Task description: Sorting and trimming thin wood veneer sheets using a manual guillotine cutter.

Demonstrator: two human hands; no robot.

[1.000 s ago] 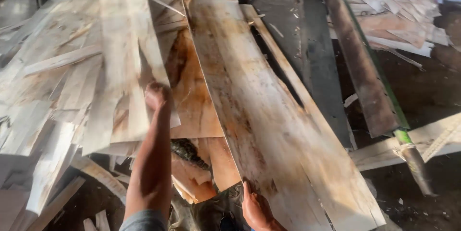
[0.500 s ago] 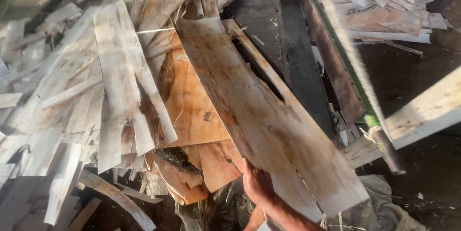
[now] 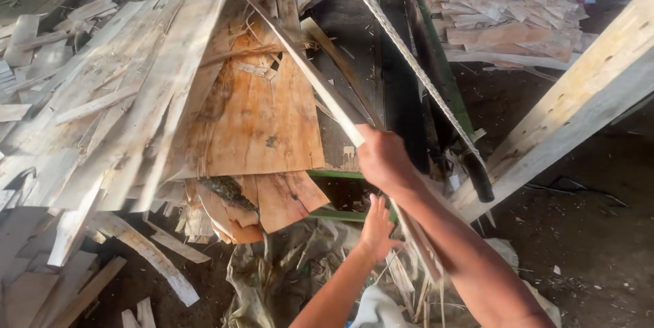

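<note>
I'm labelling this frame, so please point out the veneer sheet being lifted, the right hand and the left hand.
veneer sheet (image 3: 310, 72): head view, on its raised thin edge.
right hand (image 3: 383, 159): head view, on the back of the hand.
left hand (image 3: 379, 227): head view, on the back of the hand.

Right hand (image 3: 383, 159) raised, clenched; left hand (image 3: 379, 227) lower, open-fingered.
</note>
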